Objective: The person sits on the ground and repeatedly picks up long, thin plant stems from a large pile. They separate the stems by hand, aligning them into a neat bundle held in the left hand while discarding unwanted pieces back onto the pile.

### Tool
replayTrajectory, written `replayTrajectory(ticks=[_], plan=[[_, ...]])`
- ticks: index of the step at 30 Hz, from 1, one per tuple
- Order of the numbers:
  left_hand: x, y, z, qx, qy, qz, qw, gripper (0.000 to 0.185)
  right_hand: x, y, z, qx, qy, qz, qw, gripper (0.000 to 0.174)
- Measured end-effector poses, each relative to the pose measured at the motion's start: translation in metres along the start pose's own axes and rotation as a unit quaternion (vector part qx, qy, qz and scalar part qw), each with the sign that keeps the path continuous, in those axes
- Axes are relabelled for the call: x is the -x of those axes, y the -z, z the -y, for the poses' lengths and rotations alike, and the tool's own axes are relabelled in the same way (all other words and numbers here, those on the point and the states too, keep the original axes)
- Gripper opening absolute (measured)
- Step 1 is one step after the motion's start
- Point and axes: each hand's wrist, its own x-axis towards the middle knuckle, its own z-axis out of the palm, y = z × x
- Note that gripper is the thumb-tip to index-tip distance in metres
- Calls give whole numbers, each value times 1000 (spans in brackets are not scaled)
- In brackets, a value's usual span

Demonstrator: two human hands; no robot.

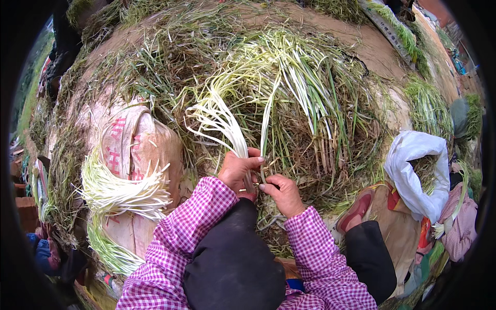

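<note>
My left hand [237, 169] grips a bunch of peeled white stalks [228, 123] with yellowish leaf ends, which look like blanched garlic greens. Its thumb also presses against a single green-and-white stalk [266, 120] standing apart from the bunch. Lower down, the thumb and fingers of my right hand [286, 195] pinch at the base of that stalk. Beyond both hands lies a heap of unpeeled stalks [306, 85], their brownish root ends towards me on the right. The lower end of the held bunch is partly hidden by my left hand.
At left, a bundle of cleaned white stalks [128, 193] rests across a stuffed sack [161, 135] bearing red writing. A white plastic bag [397, 153] stands open at right, near a red shoe [355, 209]. Dry trimmings [162, 69] cover the ground. Another person's sleeve [461, 221] shows at far right.
</note>
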Motion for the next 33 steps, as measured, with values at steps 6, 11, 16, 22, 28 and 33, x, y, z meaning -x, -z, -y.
replayTrajectory(ticks=[6,11,16,22,28,33], plan=[[10,9,1,76,-32,35,996,15,-9,-22,-1,-313,-64,-72,945,14],[20,17,-2,88,-36,47,994,15,-9,-27,13,-274,-56,-7,960,9],[28,25,-6,133,-64,-2,989,13,-7,-20,5,-299,-83,-111,944,4],[19,32,-2,166,-96,-113,975,11,-3,21,-53,-257,-121,-252,925,3],[11,35,6,120,-157,-168,966,13,4,49,-83,-180,-212,-365,888,13],[14,51,-19,105,-198,-162,961,12,27,88,-151,97,-221,-374,895,12]])
